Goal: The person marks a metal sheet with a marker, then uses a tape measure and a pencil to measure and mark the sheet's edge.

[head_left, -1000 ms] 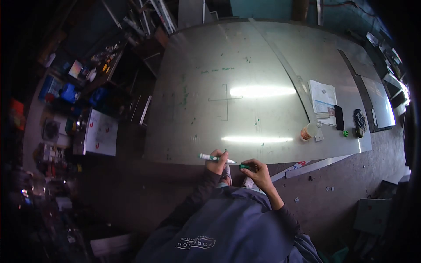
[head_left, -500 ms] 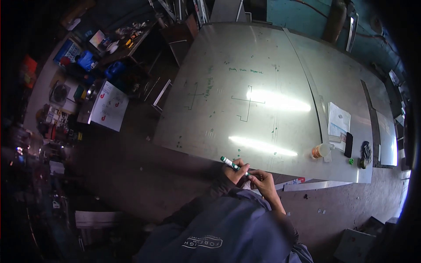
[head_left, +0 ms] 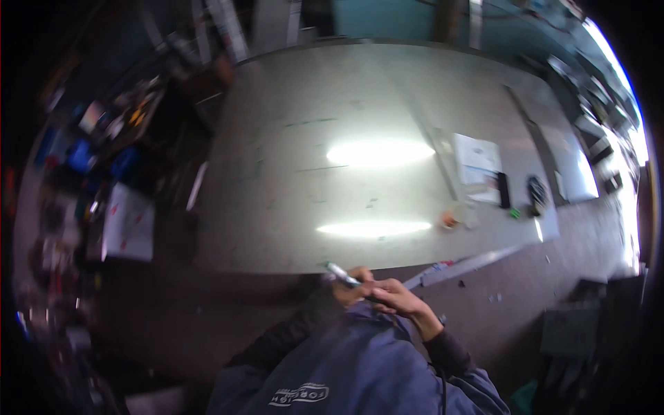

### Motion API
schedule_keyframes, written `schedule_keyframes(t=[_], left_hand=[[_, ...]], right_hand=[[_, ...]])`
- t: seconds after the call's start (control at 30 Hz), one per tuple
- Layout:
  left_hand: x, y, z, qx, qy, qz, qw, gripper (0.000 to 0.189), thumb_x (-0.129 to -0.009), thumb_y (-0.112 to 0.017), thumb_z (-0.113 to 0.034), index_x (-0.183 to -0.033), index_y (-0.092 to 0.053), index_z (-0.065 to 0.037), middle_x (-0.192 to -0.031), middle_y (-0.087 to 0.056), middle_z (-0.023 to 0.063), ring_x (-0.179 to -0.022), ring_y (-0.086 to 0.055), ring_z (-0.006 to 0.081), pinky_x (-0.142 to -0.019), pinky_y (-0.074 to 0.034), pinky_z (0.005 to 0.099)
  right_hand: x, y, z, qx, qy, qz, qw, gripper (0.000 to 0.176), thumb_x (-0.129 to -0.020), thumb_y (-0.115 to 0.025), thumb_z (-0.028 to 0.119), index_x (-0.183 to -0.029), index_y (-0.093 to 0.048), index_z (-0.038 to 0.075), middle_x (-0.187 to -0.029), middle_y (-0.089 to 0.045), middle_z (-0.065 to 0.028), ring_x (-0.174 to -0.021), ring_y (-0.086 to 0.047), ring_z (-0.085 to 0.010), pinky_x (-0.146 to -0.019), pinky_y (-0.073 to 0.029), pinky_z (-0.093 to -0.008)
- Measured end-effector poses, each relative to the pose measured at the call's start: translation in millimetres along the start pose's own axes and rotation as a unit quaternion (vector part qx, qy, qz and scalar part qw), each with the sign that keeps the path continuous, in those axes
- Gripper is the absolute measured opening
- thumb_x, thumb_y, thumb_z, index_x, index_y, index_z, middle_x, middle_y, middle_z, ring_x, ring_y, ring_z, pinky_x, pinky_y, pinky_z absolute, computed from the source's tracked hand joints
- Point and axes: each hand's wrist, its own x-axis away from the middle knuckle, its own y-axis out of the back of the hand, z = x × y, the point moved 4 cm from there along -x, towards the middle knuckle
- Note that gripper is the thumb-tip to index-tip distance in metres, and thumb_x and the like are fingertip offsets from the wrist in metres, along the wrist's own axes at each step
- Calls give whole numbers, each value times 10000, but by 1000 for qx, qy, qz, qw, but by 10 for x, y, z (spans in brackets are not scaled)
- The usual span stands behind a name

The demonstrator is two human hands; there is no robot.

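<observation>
A green and white marker [head_left: 342, 273] slants up and left out of my left hand [head_left: 353, 289], whose fingers are wrapped round it. My right hand [head_left: 399, 297] meets the left at the marker's lower end, its fingers closed there. Both hands are in front of my dark jacket, just below the near edge of a large metal sheet [head_left: 277, 207]. Blurred green marks show on the sheet. What the right fingertips pinch is partly hidden.
On the sheet's right side lie papers [head_left: 477, 160], a black phone-like object [head_left: 503, 190], a green roll [head_left: 514, 214], a dark coil [head_left: 536, 192] and a bottle [head_left: 452, 217]. A cluttered workbench [head_left: 142, 124] stands at the left.
The view has turned to the right and blurred, so the sheet and the things on it appear further left. My hands stay together at the marker and appear slightly lower.
</observation>
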Motion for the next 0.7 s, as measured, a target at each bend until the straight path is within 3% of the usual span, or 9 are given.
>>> schedule_keyframes(t=[0.07,0.1,0.17,0.3,0.37,0.47,0.63,0.7], left_hand=[[-183,201,325,-3,10,-67,998,248,-918,-643,-293,-816,-546,-88,-666,-510,-20,-566,-465,49,-472,-364,233],[-285,348,422,-40,7,-112,993,301,-908,-652,-353,-811,-579,-78,-644,-537,-10,-538,-506,58,-440,-386,230],[-522,539,483,-18,140,-226,964,358,-889,-669,-382,-762,-582,-59,-582,-524,5,-470,-490,79,-403,-382,253],[-1128,973,815,-90,189,-197,958,426,-862,-696,-403,-655,-588,-47,-511,-518,18,-371,-448,108,-383,-385,256],[-1441,1041,873,-209,239,-141,938,422,-843,-716,-413,-663,-600,-49,-521,-544,20,-384,-472,107,-387,-391,258],[-2038,1075,1018,-231,225,-112,940,399,-835,-731,-398,-680,-610,-51,-536,-567,21,-400,-492,105,-395,-407,262],[-3084,647,1049,-230,186,-31,955,320,-837,-738,-357,-850,-660,-47,-668,-634,30,-504,-559,105,-451,-461,256],[-3430,341,996,-179,185,-22,966,295,-846,-726,-314,-835,-687,-22,-646,-655,37,-498,-564,95,-463,-474,254]], right_hand=[[-58,126,27,88,-4,-68,994,424,-1009,-461,409,-914,-610,23,-616,-499,33,-498,-424,-38,-446,-327,-198],[-52,182,106,153,11,-126,980,385,-1001,-501,347,-962,-620,-17,-645,-536,5,-550,-477,-58,-491,-380,-222],[11,328,148,242,67,-189,949,371,-991,-524,320,-984,-629,-35,-686,-577,-14,-622,-524,-84,-573,-428,-237],[422,784,9,264,111,-317,904,351,-979,-543,301,-1043,-638,-31,-734,-600,-28,-671,-552,-101,-630,-452,-254],[711,953,-48,203,82,-400,890,335,-982,-541,296,-1070,-639,-12,-757,-593,-13,-636,-524,-74,-580,-426,-224],[1122,1010,-17,99,46,-499,860,298,-981,-545,285,-1056,-639,13,-754,-575,4,-616,-488,-37,-530,-381,-188],[1590,1143,-117,-8,77,-582,810,239,-976,-558,247,-1060,-635,37,-745,-550,25,-583,-436,-10,-489,-330,-160],[1747,1176,-107,-21,97,-622,777,217,-974,-561,229,-1056,-637,43,-748,-546,28,-577,-425,-8,-489,-328,-160]])
